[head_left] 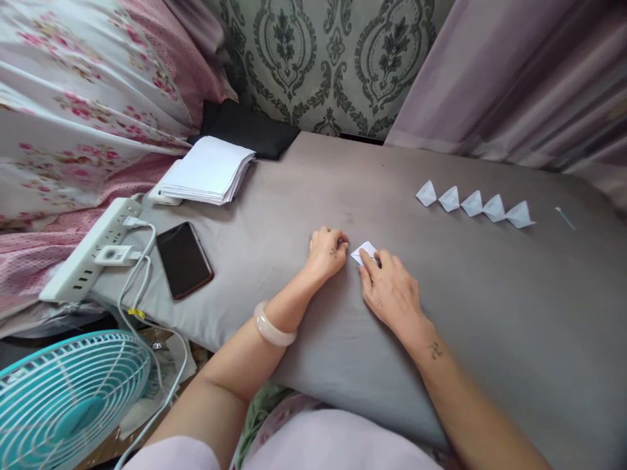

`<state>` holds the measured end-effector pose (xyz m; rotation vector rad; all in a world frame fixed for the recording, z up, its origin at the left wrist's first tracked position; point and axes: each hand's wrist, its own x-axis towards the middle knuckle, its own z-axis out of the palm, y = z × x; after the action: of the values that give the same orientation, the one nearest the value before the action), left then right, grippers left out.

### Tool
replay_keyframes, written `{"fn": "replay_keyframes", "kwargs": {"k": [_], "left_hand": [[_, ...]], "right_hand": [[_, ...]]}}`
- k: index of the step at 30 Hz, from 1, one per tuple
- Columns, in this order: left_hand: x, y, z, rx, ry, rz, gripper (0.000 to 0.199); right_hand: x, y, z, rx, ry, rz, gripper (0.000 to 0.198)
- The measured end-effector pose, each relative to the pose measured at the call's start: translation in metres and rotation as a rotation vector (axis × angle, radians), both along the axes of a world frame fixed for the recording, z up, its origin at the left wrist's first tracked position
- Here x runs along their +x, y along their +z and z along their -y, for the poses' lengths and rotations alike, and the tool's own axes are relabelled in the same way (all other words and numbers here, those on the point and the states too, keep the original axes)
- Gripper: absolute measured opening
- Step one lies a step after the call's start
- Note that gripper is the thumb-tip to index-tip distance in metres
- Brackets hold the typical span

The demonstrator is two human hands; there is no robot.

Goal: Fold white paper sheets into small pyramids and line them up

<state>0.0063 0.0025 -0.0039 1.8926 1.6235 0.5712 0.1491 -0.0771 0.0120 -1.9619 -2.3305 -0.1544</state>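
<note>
A small folded piece of white paper (363,250) lies on the grey cloth-covered surface, creased into a diamond-like shape. My right hand (393,287) rests over its right part, with thumb and index finger pressing on it and the other fingers bent. Just left of the paper is my left hand (328,252), fingers curled in and apart from it; nothing shows in them. Farther right, several folded white paper pieces (473,203) stand in a slanting row, their points up.
At the back left, a stack of white paper (210,166) sits before a black folded item (249,130). A phone (184,260), a power strip (93,251) with cables and a turquoise fan (78,405) are on the left. A thin stick (565,219) lies far right.
</note>
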Motion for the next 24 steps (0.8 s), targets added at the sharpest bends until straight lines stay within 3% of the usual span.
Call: {"fn": "replay_keyframes", "kwargs": {"k": [5,10,15,19,24], "left_hand": [[-0.006,0.005,-0.004,0.017,0.132,0.009,0.025],[0.006,0.006,0.007,0.008,0.013,-0.018,0.024],[0.014,0.003,0.012,0.022,-0.062,-0.056,0.023],[0.014,0.004,0.010,-0.018,-0.061,-0.062,0.018],[0.014,0.009,0.010,-0.040,-0.052,-0.069,0.017]], "right_hand": [[-0.002,0.004,-0.003,-0.039,0.019,0.045,0.042],[0.002,0.011,-0.007,-0.096,0.057,0.034,0.041],[0.016,0.009,-0.018,-0.101,0.075,-0.118,0.035],[0.018,0.002,-0.022,-0.046,-0.008,-0.272,0.030],[0.010,-0.010,-0.017,0.097,-0.107,-0.306,0.027]]}}
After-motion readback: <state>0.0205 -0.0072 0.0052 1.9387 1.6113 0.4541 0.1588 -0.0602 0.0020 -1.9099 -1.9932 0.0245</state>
